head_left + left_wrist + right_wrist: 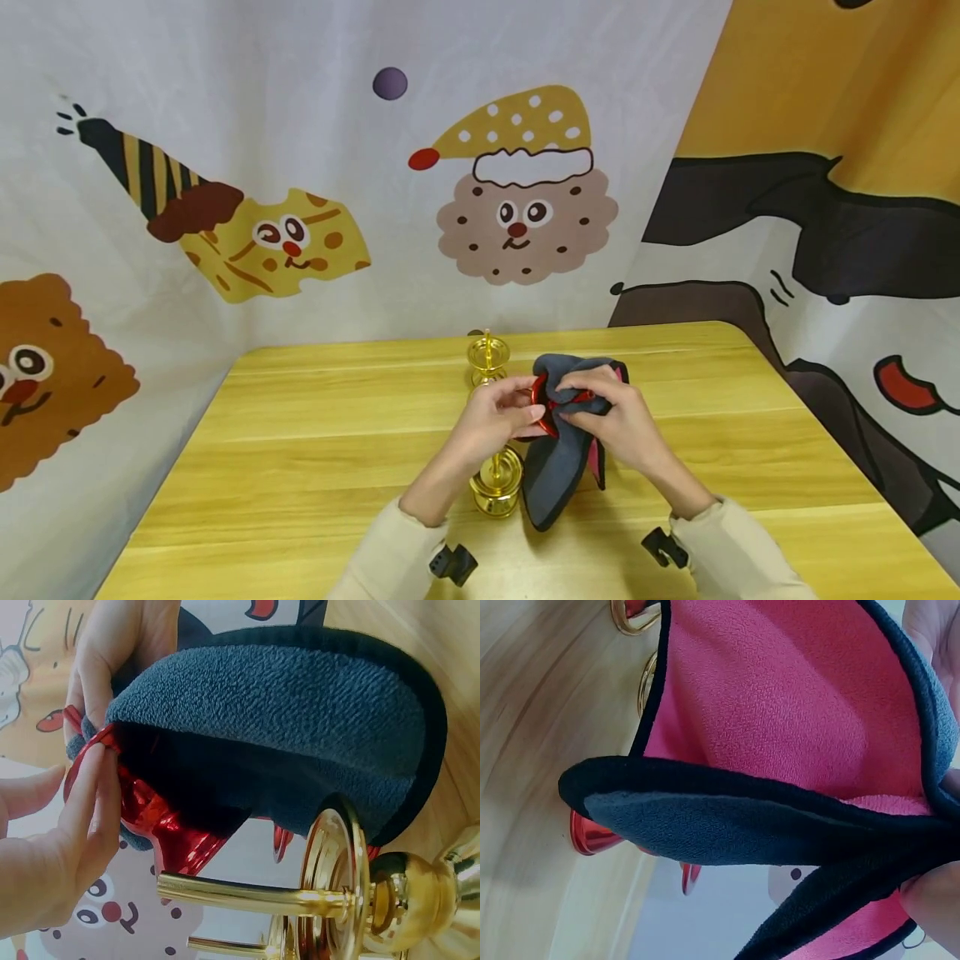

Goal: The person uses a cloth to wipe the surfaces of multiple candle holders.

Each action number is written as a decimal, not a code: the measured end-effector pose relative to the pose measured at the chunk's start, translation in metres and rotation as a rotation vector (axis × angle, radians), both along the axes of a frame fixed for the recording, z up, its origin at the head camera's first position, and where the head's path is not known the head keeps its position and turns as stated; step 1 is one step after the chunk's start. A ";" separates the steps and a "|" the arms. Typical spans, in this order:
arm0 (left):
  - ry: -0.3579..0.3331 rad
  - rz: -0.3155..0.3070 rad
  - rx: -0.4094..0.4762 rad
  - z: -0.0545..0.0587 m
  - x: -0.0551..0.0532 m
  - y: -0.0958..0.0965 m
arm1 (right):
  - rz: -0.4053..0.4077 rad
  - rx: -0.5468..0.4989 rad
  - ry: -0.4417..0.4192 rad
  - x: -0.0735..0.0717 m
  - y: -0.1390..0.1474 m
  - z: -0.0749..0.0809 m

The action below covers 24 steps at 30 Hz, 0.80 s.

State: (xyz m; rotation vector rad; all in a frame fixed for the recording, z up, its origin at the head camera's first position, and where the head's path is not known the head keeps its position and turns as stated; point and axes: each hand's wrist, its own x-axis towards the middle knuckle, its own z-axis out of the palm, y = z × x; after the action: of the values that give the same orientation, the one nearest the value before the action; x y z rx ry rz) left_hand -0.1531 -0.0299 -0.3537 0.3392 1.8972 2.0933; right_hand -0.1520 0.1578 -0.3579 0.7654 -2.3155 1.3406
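Note:
My left hand (495, 421) pinches the flared rim of a shiny red candle holder (142, 806), thumb on one side and fingers on the other. A cloth (555, 475), grey on one face and pink on the other with black edging, is bunched around the holder's red stem. My right hand (618, 417) pinches the cloth there, close to my left fingers. In the right wrist view, the cloth's pink face (795, 697) hangs spread out and hides most of the red holder. Both hands are above the table, just right of the gold candle holders.
A gold candle holder (497, 492) stands near my left wrist, another gold one (488, 354) farther back. Past the cloth, a red flared base (592, 834) rests on the wooden table (322, 450). A printed curtain (337, 150) hangs behind the table.

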 end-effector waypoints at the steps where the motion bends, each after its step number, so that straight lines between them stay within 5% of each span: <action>1: -0.010 -0.005 0.009 0.000 0.000 0.000 | -0.004 0.001 -0.009 0.000 0.001 0.000; 14: -0.044 0.010 0.020 -0.003 0.000 0.001 | -0.002 -0.068 -0.237 0.000 0.010 0.000; 24: -0.078 0.025 0.041 -0.001 0.001 0.001 | -0.026 -0.112 -0.303 0.003 0.019 0.011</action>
State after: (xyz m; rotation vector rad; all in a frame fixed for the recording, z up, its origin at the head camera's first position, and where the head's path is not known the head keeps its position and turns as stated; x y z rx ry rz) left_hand -0.1517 -0.0285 -0.3550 0.2403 1.8258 2.1324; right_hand -0.1486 0.1765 -0.3470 0.5252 -2.4379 1.6563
